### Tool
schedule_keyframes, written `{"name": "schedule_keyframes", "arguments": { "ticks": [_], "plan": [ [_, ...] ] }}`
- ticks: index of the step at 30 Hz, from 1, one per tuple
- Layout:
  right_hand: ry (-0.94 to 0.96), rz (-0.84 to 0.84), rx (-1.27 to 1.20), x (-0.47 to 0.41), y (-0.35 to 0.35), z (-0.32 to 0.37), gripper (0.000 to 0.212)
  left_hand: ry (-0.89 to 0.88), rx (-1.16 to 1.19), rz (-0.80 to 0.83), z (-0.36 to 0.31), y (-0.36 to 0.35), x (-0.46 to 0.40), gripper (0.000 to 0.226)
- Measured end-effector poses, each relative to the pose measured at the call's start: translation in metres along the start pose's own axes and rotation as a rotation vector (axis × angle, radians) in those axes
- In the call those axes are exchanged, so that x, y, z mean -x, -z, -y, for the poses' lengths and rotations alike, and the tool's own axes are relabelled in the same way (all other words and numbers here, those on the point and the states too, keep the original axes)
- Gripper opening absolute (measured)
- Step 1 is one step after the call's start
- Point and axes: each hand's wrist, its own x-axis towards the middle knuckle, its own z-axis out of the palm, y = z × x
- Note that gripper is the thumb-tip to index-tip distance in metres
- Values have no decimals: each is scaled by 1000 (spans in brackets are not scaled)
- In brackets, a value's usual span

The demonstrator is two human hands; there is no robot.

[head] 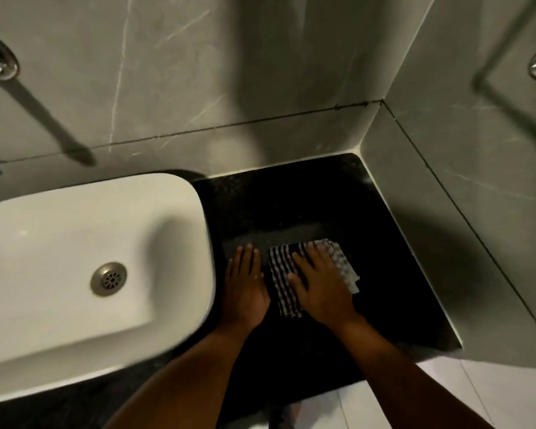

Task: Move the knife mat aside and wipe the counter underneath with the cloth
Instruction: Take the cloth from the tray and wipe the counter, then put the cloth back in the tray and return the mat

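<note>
Head view: right hand lies flat, fingers spread, pressing the checked cloth onto the black counter, cloth's long axis running away from the person; left hand flat, empty, just beside its left edge.

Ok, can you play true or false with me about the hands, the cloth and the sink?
1. The right hand lies flat on the cloth. True.
2. The left hand holds the cloth up in the air. False: it rests flat on the black counter, beside the cloth.
3. The sink is full of water. False: it is empty, and its drain shows.
4. The cloth is checked, dark and light. True.
5. A knife mat lies next to the cloth. False: no mat is in view; only the cloth and the hands are on the counter.
</note>
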Motion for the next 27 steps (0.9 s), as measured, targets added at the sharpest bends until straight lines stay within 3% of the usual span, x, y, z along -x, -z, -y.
{"name": "schedule_keyframes", "arguments": {
  "ticks": [3,6,8,10,12,15,18,20,23,27],
  "plan": [
    [-382,-90,-47,3,34,-15,55,176,196,-2,-27,10,-1,50],
    [-739,118,-257,-6,52,-16,68,496,514,146,-62,17,-10,61],
    [-855,189,-470,-11,56,-11,72,596,557,301,-73,19,-17,60],
    [-878,243,-678,-13,54,-14,57,583,587,410,-75,26,-25,41],
    [-866,306,-913,-13,55,-25,44,471,705,476,-74,35,-31,19],
    [-762,309,-1122,-14,77,-27,34,319,915,553,-65,66,-27,19],
    [-594,353,-1190,-19,110,1,29,259,976,331,-50,113,-15,24],
    [-438,381,-1162,-29,136,37,27,295,1134,163,-32,153,-6,24],
    [-201,444,-1183,-47,168,123,29,337,1471,27,33,220,22,31],
    [25,664,-1159,-56,167,263,30,463,1542,-215,143,280,78,36]
  ]
}}
